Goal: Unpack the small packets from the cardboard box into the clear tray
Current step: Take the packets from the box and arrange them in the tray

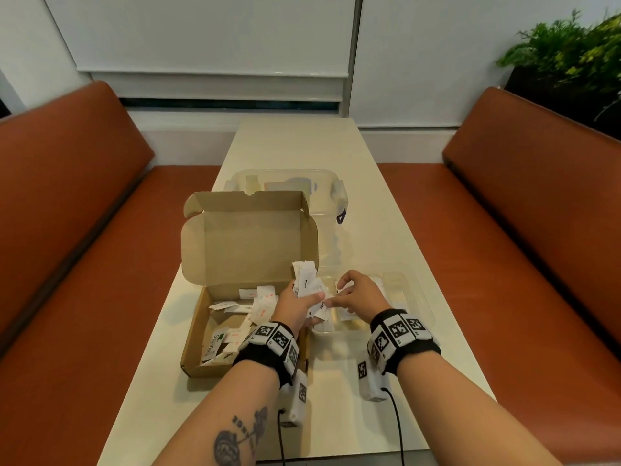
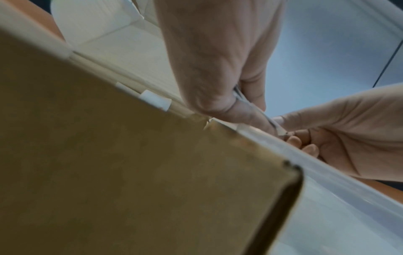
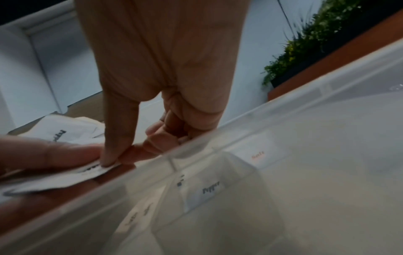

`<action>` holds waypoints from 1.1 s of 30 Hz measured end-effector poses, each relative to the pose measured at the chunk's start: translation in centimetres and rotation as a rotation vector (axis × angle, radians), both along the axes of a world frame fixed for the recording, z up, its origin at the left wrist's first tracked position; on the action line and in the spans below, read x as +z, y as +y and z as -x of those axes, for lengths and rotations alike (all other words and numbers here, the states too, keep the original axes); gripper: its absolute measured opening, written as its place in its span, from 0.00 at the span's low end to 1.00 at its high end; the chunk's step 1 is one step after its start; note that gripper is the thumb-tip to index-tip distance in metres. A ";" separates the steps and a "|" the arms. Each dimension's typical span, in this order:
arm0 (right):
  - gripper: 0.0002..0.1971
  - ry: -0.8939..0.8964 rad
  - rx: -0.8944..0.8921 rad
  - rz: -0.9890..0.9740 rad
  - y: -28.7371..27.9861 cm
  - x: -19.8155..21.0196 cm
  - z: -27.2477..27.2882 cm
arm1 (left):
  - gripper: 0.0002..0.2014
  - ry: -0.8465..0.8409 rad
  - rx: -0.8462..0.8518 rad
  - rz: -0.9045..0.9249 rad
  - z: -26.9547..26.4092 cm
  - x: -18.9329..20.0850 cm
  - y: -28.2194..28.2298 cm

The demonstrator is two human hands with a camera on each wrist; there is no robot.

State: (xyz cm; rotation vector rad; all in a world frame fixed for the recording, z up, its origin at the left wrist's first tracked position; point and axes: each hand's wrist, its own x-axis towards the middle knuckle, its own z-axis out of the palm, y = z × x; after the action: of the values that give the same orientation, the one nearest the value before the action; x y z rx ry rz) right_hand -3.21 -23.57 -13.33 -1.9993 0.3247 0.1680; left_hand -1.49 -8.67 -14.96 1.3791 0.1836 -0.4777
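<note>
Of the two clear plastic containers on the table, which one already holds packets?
The clear tray nearest the person, right of the cardboard box, under the right hand; the lidded tub stands behind the box.

Cardboard, paper and clear plastic on a smooth tabletop [image 1: 386,230]

Matt brown cardboard box [image 1: 248,243]; white paper packets [image 1: 255,302] inside it; beside the box, a glossy translucent plastic tray [image 1: 413,290]; tabletop pale, faintly sheened.

From head height we look forward and down toward 12 o'clock over the table [image 1: 386,230], while both close wrist views look along the fingers, sharing the meeting hands.
</note>
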 end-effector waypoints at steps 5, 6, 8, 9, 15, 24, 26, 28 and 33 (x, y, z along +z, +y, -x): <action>0.18 0.032 -0.008 -0.068 -0.2 0.2 0.0 | 0.19 0.029 0.010 0.034 -0.1 0.0 0.0; 0.17 0.041 0.005 -0.067 -0.4 0.2 -0.1 | 0.19 0.038 0.015 0.048 -0.1 0.0 0.0; 0.15 0.063 0.057 -0.037 -0.9 0.2 -0.1 | 0.18 0.056 0.034 0.087 -0.1 0.0 0.0; 0.12 0.068 0.075 -0.026 -1.2 0.1 -0.1 | 0.18 0.065 0.040 0.101 -0.1 0.0 0.1; 0.04 -0.023 -0.141 -0.003 -3.0 -0.3 0.3 | 0.16 0.095 0.040 0.117 -0.1 0.2 0.1; 0.16 -0.028 -0.008 0.229 -3.0 -1.4 0.8 | 0.18 0.098 0.041 0.108 0.0 0.6 -0.1; 0.10 -0.027 0.001 0.243 -2.7 -1.5 0.7 | 0.18 0.094 0.038 0.103 0.0 0.7 -0.1; 0.03 -0.025 -0.005 0.249 -2.5 -1.3 0.7 | 0.18 0.088 0.033 0.098 0.1 0.7 -0.1; 0.03 -0.050 -0.025 0.307 -2.9 -1.0 0.7 | 0.19 0.096 0.029 0.103 0.1 0.7 0.0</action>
State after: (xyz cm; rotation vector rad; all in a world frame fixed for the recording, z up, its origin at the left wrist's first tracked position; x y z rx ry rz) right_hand -3.90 -26.52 -14.36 -2.2973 0.3604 0.0537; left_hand -1.58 -8.68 -14.22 1.2526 0.2532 -0.5227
